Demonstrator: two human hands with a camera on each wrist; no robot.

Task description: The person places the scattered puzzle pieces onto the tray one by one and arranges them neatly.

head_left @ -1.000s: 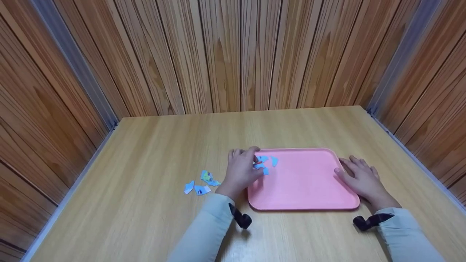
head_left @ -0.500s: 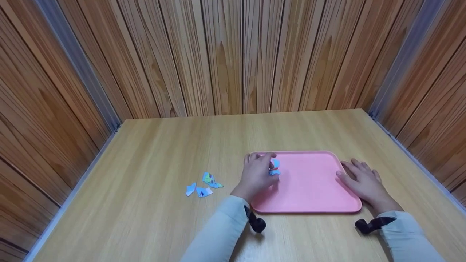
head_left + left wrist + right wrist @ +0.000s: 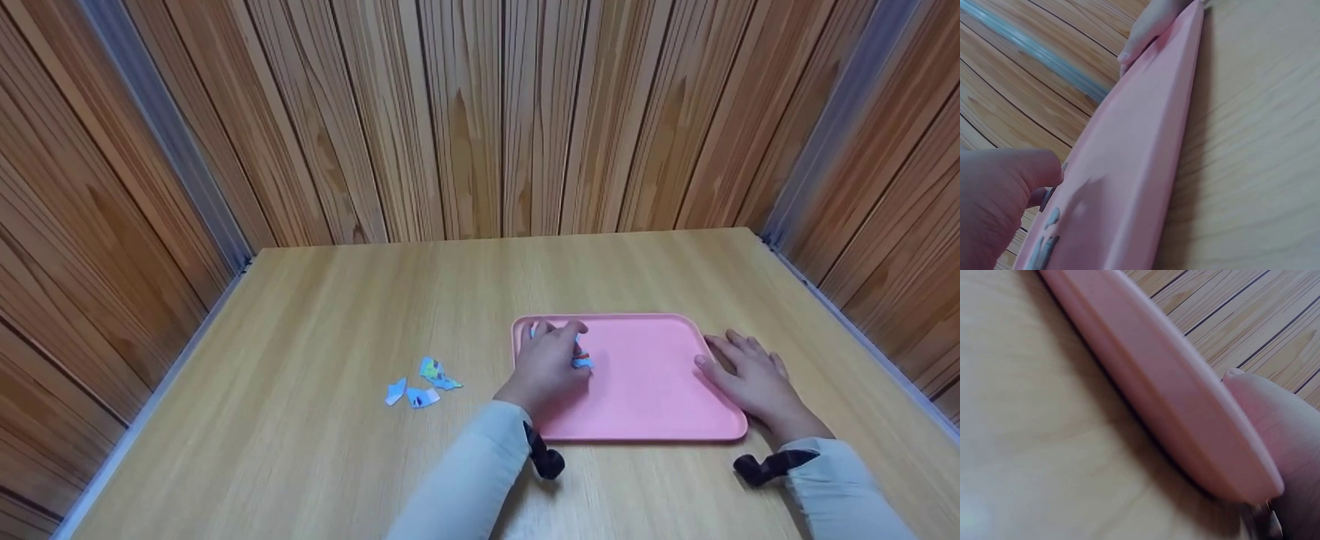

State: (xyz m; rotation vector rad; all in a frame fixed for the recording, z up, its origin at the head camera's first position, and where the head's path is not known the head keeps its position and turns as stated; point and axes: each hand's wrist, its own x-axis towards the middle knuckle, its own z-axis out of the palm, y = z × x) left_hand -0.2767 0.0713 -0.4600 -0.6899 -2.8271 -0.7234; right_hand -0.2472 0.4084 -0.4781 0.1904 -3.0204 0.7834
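My left hand is over the left part of a pink tray. Between thumb and fingertips it pinches a thin blue jigsaw puzzle piece, seen nearly edge-on in the left wrist view. More blue pieces lie on the tray just below, mostly hidden by the hand in the head view. At the tray's right side, my right hand rests with relaxed fingers along the outside and its thumb at the rim. The right wrist view shows that thumb beside the tray wall.
Several blue printed puzzle pieces lie loose on the wooden table, left of the tray. Wood-panelled walls stand behind the table and along both sides.
My left hand has moved right, further over the tray, with the puzzle piece between its fingers. The right hand stays at the tray's right edge. The head view has shifted slightly.
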